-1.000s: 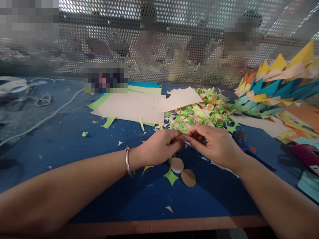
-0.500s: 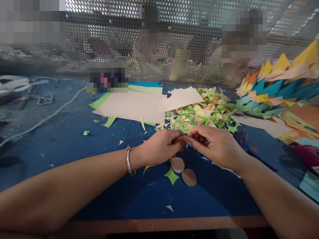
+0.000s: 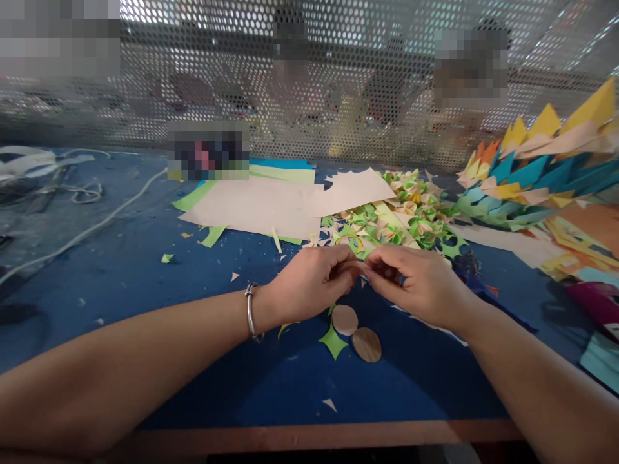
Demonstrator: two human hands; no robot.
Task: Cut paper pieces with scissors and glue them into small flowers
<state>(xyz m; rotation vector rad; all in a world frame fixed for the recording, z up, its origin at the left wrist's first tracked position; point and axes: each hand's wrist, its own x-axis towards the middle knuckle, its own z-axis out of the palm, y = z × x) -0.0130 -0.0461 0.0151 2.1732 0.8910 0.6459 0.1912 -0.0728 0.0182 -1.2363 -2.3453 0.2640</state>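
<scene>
Both my left hand (image 3: 316, 277) and my right hand (image 3: 411, 280) pinch a small piece of pale pink paper (image 3: 358, 265) between them, above the table. The fingers cover most of it, so its full shape is hidden. Just below lie a pale pink paper circle (image 3: 345, 320) and a brownish circle (image 3: 367, 345), side by side. A green four-pointed paper scrap (image 3: 333, 342) rests at their left. Behind my hands is a heap of folded green and pink paper pieces (image 3: 420, 206) with cut scraps.
Large pale pink sheets (image 3: 256, 203) lie over green and blue paper at the back. Layered pointed paper strips (image 3: 541, 161) rise at the right. A white cable (image 3: 91, 235) crosses the left side. A perforated metal screen (image 3: 338, 84) closes off the table's far edge.
My left hand has shifted very slightly, and the fingers of both hands remain pinched on the pink paper. Everything on the table lies as before.
</scene>
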